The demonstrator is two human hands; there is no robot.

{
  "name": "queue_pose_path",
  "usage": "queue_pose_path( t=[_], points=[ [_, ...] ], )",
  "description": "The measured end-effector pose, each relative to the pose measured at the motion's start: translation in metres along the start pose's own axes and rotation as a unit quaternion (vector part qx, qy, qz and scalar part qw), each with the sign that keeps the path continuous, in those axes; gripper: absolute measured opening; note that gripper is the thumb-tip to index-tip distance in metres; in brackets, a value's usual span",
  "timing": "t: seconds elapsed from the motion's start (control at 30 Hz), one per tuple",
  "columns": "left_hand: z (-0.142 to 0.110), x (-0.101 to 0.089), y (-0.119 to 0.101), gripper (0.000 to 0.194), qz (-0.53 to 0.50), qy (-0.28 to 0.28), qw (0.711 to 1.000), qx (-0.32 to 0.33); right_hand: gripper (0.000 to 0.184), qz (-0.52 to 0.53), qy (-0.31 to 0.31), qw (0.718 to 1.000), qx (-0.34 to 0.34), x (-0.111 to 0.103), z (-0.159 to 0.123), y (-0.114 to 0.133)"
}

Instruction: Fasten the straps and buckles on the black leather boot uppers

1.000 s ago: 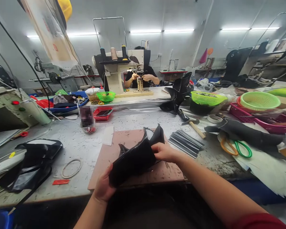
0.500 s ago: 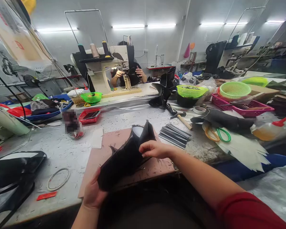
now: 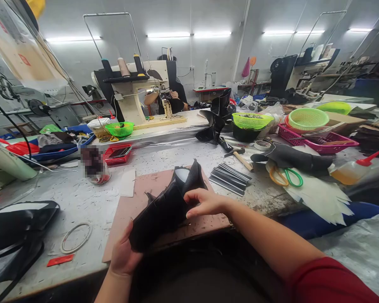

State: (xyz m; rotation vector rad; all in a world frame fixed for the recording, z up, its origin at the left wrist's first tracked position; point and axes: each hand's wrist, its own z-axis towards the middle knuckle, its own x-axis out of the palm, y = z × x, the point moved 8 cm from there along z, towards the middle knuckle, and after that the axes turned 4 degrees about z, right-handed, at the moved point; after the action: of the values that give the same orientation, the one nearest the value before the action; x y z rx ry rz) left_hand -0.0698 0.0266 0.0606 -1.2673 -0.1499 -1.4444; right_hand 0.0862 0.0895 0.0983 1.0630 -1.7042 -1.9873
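Observation:
A black leather boot upper (image 3: 164,210) lies tilted over the near edge of a pinkish board (image 3: 123,227), its open end pointing away from me. My left hand (image 3: 126,252) is closed around its near lower end, thumb on top and the other fingers underneath. At the upper's right side is my right hand (image 3: 205,203), thumb and forefinger parted, fingertips against or just over the leather. Nothing shows between those fingers. A white patch of lining (image 3: 181,173) is visible inside the opening.
Black strips (image 3: 230,179), a hammer (image 3: 243,160) and scissors (image 3: 292,177) lie to the right. Another black upper (image 3: 22,231) and a white ring of tape (image 3: 76,237) are on the left. Across the bench, a person (image 3: 177,94) works behind a sewing machine (image 3: 129,92).
My right thumb has moved down, away from the forefinger, widening the gap. My left hand and the boot upper stay nearly still. The person opposite has shifted their hands at the machine.

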Motion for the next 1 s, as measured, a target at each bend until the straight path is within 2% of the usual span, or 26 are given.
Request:
queue_pose_path(
  t=[0.2, 0.27, 0.4, 0.57, 0.67, 0.77, 0.83, 0.9, 0.97, 1.0],
  points=[
    [0.0, 0.001, 0.001, 0.063, 0.008, -0.008, 1.0, 0.001, 0.028, -0.053, -0.052, 0.997, 0.027, -0.003, -0.002, -0.004],
    [-0.002, -0.003, 0.002, 0.06, 0.014, -0.041, 0.999, -0.005, 0.027, -0.072, -0.069, 0.994, 0.045, -0.004, -0.006, -0.004],
    [-0.011, -0.02, 0.005, 0.053, 0.042, -0.156, 0.987, -0.014, 0.026, -0.071, -0.139, 0.984, 0.081, -0.007, -0.02, -0.009],
    [-0.023, -0.036, 0.012, 0.046, 0.064, -0.272, 0.96, -0.023, 0.019, 0.058, -0.163, 0.985, 0.022, 0.008, -0.035, -0.016],
    [-0.024, -0.037, 0.018, 0.041, 0.072, -0.305, 0.949, -0.03, 0.011, 0.104, -0.161, 0.981, -0.013, 0.016, -0.039, -0.021],
    [-0.025, -0.037, 0.019, 0.037, 0.084, -0.329, 0.941, -0.017, 0.009, 0.106, -0.147, 0.983, -0.037, 0.023, -0.041, -0.022],
    [-0.028, -0.04, 0.018, 0.035, 0.095, -0.347, 0.933, -0.008, 0.011, 0.08, -0.15, 0.984, -0.048, 0.025, -0.042, -0.02],
    [-0.03, -0.043, 0.013, 0.032, 0.121, -0.371, 0.921, 0.007, 0.012, 0.016, -0.169, 0.983, -0.073, 0.023, -0.045, -0.008],
    [-0.034, -0.045, 0.0, 0.033, 0.187, -0.411, 0.891, 0.037, 0.012, -0.082, -0.187, 0.971, -0.123, 0.021, -0.048, 0.018],
    [-0.036, -0.046, -0.009, 0.035, 0.241, -0.437, 0.865, 0.055, 0.014, -0.143, -0.191, 0.96, -0.15, 0.021, -0.048, 0.034]
  ],
)
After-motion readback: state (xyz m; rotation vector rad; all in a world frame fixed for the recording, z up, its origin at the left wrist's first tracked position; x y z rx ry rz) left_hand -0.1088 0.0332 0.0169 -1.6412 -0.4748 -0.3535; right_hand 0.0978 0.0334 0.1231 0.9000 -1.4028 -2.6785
